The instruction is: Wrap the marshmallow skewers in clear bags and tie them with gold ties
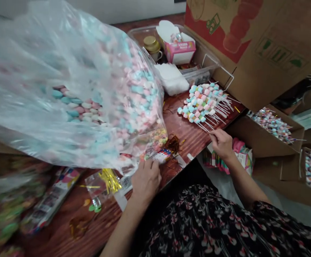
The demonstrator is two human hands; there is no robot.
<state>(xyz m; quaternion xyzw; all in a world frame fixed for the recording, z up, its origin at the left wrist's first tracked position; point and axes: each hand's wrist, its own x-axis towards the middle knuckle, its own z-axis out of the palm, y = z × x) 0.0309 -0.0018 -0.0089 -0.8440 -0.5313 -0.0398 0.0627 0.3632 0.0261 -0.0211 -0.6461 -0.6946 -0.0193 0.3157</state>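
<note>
My right hand [222, 143] pinches the end of a thin white stick at the table's front edge. That stick belongs to a pile of marshmallow skewers [202, 101], pink, blue, white and yellow sweets threaded on white sticks. My left hand [146, 178] rests low at the table edge with its fingers curled. What its fingertips hold, if anything, is hidden. Just beyond it lies a printed packet [162, 156] beside the bottom corner of a big clear plastic bag [91, 150] full of loose pastel marshmallows. Gold twist ties [110, 181] lie left of that hand.
Behind the pile stands a clear plastic tray [211, 66] holding a pink box [180, 51] and a gold-lidded jar [151, 43]. A large carton [251, 46] rises at the right. Below the table, open cartons hold many wrapped skewers [271, 125]. Brown ties [173, 143] lie mid-table.
</note>
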